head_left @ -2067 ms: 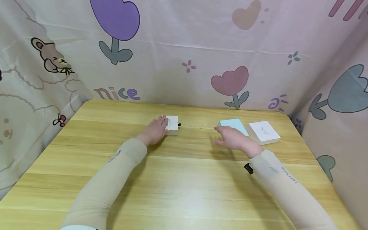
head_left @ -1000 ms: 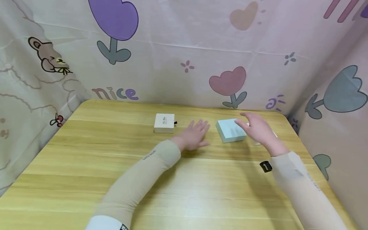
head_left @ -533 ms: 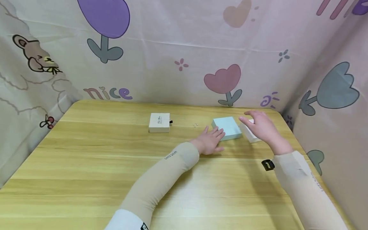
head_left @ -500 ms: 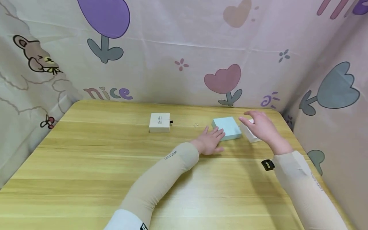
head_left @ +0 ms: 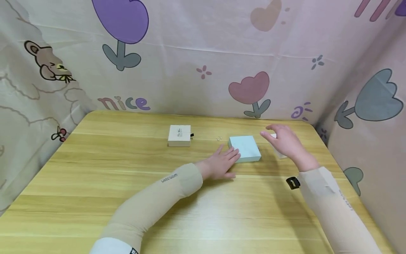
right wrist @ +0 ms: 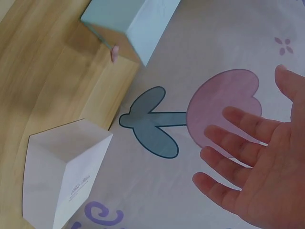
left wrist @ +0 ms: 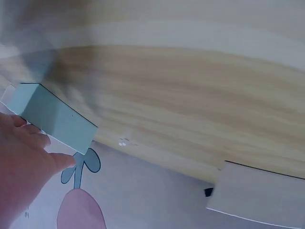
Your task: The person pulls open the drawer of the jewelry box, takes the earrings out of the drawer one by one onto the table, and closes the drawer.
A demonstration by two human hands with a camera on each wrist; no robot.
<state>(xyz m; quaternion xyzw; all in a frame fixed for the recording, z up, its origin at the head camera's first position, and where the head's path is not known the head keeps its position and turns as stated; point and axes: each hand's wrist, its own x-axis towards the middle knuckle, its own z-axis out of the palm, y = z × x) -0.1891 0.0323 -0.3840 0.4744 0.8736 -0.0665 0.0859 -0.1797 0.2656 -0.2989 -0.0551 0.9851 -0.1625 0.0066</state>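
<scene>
Reaches over a wooden table (head_left: 222, 211) in beige sleeves (head_left: 158, 197). Touches the near left part of the blue box (head_left: 245, 147) with the left hand (head_left: 219, 165) — fingers straight and spread. Holds the right hand (head_left: 287, 143) clear, right of the blue box, fingers loose and uncurled. Half hides a white box (right wrist: 59, 174) with it. Has pale pieces (head_left: 219, 138), too small to name, left of the blue box — and, farther left, a second white box (head_left: 179, 136) with a black tab (head_left: 191, 135). Faces a flower-print cloth (head_left: 177, 84) behind the blue box.

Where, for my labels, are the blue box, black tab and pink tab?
Blue box (head_left: 248, 147): head view, its top.
Black tab (left wrist: 208, 192): left wrist view, its middle.
Pink tab (right wrist: 114, 53): right wrist view, its middle.
</scene>
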